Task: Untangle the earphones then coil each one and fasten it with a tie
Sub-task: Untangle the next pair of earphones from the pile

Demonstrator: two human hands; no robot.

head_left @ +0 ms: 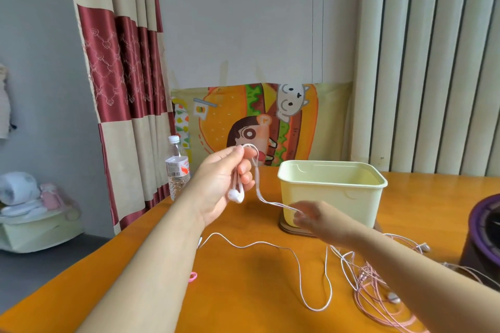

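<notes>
My left hand (pixel 226 180) is raised above the orange table (pixel 243 292) and holds the white earphone's cable, looped over its fingertips. Both white earbuds (pixel 236 195) dangle below the palm. From the loop the doubled white cable (pixel 266 201) runs down and right to my right hand (pixel 313 217), which is motion-blurred and pinches the strands in front of the yellow bin. The rest of the white cable trails across the table in a long curve (pixel 322 300). A tangle of pink earphones (pixel 376 289) lies at the right. A small pink tie (pixel 193 276) lies beside my left forearm.
A pale yellow plastic bin (pixel 332 197) stands on a wooden base at the table's middle back. A water bottle (pixel 177 167) stands at the back left edge. A dark purple round object (pixel 484 238) sits at the right edge. Curtains hang behind.
</notes>
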